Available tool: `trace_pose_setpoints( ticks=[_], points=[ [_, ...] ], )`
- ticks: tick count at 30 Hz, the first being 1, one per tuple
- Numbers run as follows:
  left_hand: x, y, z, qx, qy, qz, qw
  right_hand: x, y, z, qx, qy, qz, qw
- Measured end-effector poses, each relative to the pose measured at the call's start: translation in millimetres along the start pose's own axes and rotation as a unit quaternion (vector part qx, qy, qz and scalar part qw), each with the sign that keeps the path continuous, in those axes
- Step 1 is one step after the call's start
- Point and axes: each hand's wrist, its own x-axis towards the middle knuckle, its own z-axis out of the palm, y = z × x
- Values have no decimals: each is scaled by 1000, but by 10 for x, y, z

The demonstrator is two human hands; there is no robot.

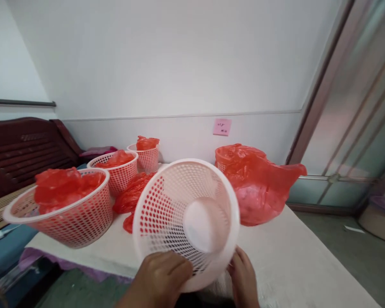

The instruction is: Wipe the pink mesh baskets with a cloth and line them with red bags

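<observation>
A pale pink plastic basket (223, 184) with perforated sides is held up in front of me, its mouth tilted toward me so the solid round bottom inside shows. My left hand (167, 271) grips its near rim at the lower left, thumb over the edge. On the lower right, my right hand (243, 273) holds the basket's outer side, with its fingertips partly hidden behind it. Just left of this basket, a crumpled red plastic bag (131, 192) lies on the white table (295, 261). A full-looking red plastic bag (259, 194) stands to its right.
Three pink baskets with red bags inside stand at left: a near one (83, 222), a middle one (122, 173) and a far one (149, 160). A bag-covered basket (223, 154) stands behind the right bag. A pink note (222, 127) is on the wall.
</observation>
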Motion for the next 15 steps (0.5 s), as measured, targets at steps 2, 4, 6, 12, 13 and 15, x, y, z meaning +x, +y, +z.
trace_pose_setpoints(
  ticks=[2, 4, 6, 12, 13, 15],
  points=[
    [165, 28, 104, 36, -27, -3, 999, -27, -12, -126, 23, 10, 1, 1000],
    [342, 26, 208, 67, -32, 24, 997, -31, 0, -196, 20, 12, 2, 1000],
    [515, -4, 293, 90, -24, 60, 994, -27, 10, -210, 8, 13, 2, 1000],
    [860, -40, 402, 130, 12, 73, 989, -5, -70, -179, -46, 11, 32, 998],
    [887, -8, 410, 127, 16, 74, 989, 8, -71, -196, -47, 19, 33, 998],
    [919, 87, 425, 118, 26, 81, 989, 53, -37, -255, -48, 42, 18, 998]
  ],
)
